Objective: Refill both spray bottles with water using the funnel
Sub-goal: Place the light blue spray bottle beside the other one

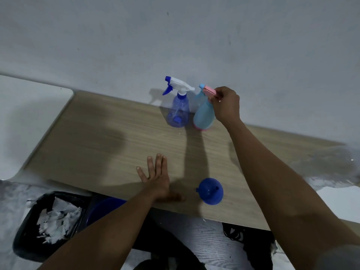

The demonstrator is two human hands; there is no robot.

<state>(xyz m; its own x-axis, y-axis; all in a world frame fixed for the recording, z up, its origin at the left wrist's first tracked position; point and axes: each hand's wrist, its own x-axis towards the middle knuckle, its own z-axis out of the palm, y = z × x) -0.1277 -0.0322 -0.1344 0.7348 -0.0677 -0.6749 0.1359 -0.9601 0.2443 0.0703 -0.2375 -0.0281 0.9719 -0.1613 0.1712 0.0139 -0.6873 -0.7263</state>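
Pink-topped bottle (203,115) upright, nozzle left | right hand (227,105) fingers pinch head | left hand (156,178) fingers flat

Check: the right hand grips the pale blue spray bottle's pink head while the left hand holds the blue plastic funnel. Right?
No. The head view shows the left hand flat on the wooden table, apart from the blue plastic funnel; the rest stands.

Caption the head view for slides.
Right hand pinches the pink sprayer of the light-blue bottle, beside the blue bottle; left hand flat near the funnel.
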